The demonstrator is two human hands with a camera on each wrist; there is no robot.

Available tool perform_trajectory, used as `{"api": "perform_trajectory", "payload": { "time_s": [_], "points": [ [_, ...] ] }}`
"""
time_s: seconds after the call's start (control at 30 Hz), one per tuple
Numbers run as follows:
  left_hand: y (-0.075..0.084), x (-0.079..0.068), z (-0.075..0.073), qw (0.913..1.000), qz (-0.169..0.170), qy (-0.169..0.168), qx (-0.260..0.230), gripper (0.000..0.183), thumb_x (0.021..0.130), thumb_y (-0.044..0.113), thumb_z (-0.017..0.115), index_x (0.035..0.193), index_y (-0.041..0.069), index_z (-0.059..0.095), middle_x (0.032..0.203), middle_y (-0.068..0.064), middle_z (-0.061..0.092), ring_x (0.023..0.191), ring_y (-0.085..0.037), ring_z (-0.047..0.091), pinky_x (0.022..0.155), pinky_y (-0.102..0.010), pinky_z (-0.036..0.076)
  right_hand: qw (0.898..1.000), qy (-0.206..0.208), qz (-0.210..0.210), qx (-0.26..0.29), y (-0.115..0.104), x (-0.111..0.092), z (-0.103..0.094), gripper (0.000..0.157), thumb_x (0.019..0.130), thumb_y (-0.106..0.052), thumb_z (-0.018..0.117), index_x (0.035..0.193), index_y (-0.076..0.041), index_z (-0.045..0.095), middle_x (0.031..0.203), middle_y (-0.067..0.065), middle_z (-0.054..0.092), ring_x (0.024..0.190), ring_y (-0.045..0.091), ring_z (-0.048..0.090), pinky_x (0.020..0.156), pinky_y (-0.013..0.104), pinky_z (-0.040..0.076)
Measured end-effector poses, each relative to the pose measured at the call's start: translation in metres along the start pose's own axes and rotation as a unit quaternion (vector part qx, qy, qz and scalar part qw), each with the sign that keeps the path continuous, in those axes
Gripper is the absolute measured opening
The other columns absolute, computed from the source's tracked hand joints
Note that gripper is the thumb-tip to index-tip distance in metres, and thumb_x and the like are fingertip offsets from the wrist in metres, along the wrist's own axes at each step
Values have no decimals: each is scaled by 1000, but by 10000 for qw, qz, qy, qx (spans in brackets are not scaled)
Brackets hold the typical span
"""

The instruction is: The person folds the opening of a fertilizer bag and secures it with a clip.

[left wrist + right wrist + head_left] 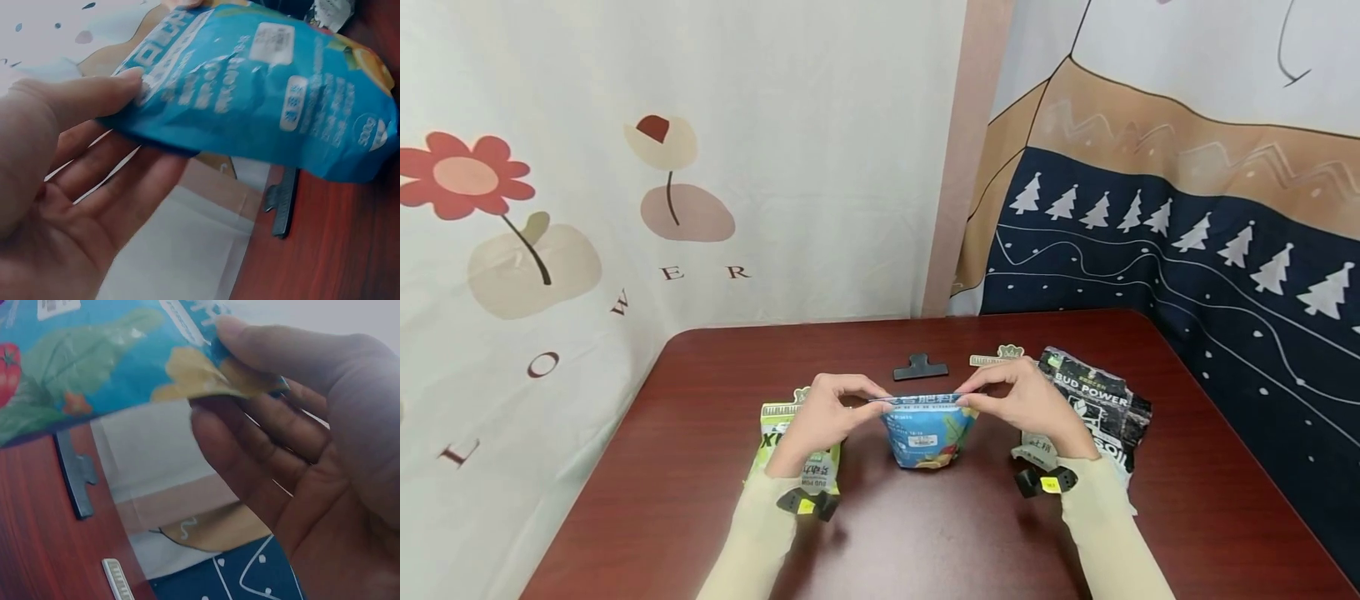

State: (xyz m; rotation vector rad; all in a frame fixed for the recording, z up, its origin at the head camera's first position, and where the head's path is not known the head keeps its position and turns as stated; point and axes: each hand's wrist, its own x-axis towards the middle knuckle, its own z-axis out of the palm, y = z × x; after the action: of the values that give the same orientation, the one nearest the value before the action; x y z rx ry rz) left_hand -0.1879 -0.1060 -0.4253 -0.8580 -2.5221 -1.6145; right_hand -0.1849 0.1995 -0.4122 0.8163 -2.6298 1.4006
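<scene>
A blue fertilizer bag (928, 437) with printed fruit and leaves stands upright at the middle of the table. My left hand (831, 417) pinches the left end of its folded top edge between thumb and fingers. At the opposite end, my right hand (1026, 400) pinches the same edge. The left wrist view shows the bag's printed panel (250, 94) with a white label, my left thumb (100, 94) lying on it. In the right wrist view, the bag's corner (212, 375) sits between my right thumb and fingers.
Behind the bag lies a black clip (920, 367). A green bag (820, 471) with a pale clip (781, 409) is partly behind my left arm. On the right are a black bag (1093, 400) and another pale clip (996, 358). Printed curtains (820, 167) hang beyond the table (700, 367).
</scene>
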Motion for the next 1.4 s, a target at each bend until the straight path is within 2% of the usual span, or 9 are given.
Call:
{"api": "perform_trajectory", "payload": {
  "time_s": [0.2,0.33,0.43,0.57,0.77,0.87,1.0,1.1,1.4],
  "points": [
    [-5,-3,-8,9997,-196,33,-111,10,78,31,77,85,25,74,80,6,71,67,-15,66,56,-27,52,9997,142,-114,185,-5,-3,-5,7,78,-23,77,86,-21,75,88,-8,71,88,9,62,71,29,53],
    [-7,-3,-10,9998,-96,174,21,10,77,35,76,81,26,74,77,8,71,58,-16,58,47,-26,44,9987,141,-387,311,-17,-3,-7,4,80,-14,75,84,-13,76,86,-2,72,85,11,63,68,28,53],
    [-7,-3,-11,9998,-6,184,67,9,78,34,76,80,26,74,76,8,70,58,-21,58,47,-26,44,9986,116,-375,365,-21,-2,-7,3,80,-13,75,83,-12,76,85,-1,72,84,10,63,68,30,54],
    [-3,-4,-12,9999,15,123,20,6,79,28,76,80,23,74,77,6,70,62,-23,61,49,-26,47,9992,12,-105,390,-26,-2,-8,4,80,-15,75,84,-14,76,86,-2,72,86,12,62,70,33,53],
    [14,-4,-9,9999,6,41,-116,5,80,18,75,82,13,74,77,0,70,63,-26,61,50,-26,46,9979,-62,419,482,-29,-4,-12,8,83,-21,72,88,-15,74,90,-3,70,84,15,61,68,31,55],
    [7,-3,-7,9999,18,33,-158,5,81,21,75,82,17,74,77,3,70,63,-25,61,50,-26,46,9979,-1,425,486,-30,-4,-14,10,87,-20,68,92,-13,73,90,0,70,82,15,61,68,30,55],
    [-5,-1,-6,9999,19,6,-138,7,80,29,75,81,22,73,78,6,70,64,-18,62,51,-26,47,9984,22,503,261,-5,6,-14,15,89,-29,64,96,-20,73,93,-4,71,89,14,61,73,30,53],
    [-6,-1,-7,9999,-23,-12,-118,7,80,30,74,82,23,73,79,5,70,67,-20,64,53,-27,49,9976,-55,676,135,16,16,-12,20,87,-40,64,98,-25,72,96,-4,70,91,16,62,75,31,54],
    [-6,-3,-6,9997,-110,60,-206,7,80,24,75,83,17,73,80,2,70,70,-25,67,56,-27,52,9953,-424,660,-566,30,41,-7,26,86,-43,65,107,-28,68,107,-9,66,98,12,60,82,34,53]
  ]
}}
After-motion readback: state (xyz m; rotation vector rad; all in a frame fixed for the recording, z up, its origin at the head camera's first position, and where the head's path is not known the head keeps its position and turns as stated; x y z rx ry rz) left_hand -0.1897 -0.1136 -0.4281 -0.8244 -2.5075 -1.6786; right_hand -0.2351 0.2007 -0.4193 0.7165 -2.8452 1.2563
